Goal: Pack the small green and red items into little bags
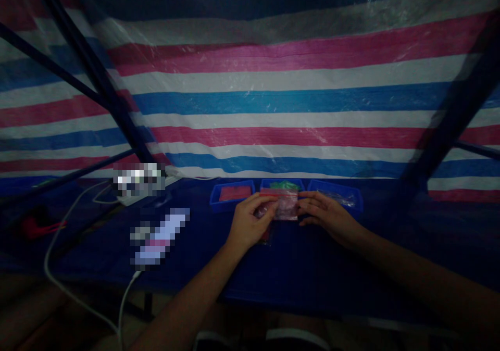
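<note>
A small clear zip bag (287,209) with a red line along its top is held up over the table, between my hands. My left hand (247,220) is closed, its thumb and fingers pinching the bag's left side. At the right edge, the bent fingertips of my right hand (326,215) grip the bag, with the thumb low. Below my left fingers, another clear packet (266,238) with something reddish in it lies partly hidden. Just behind are blue trays: the left tray (214,199) holds pink-red flat packs (234,192), the middle one green pieces (285,185).
The right blue tray (358,197) contains clear plastic. On the left of the blue table (219,267) lie a blurred-out phone-like object (164,236) with a white cable (127,293) and a white power strip (135,199). Dark poles (121,122) and a striped sheet (273,101) stand behind.
</note>
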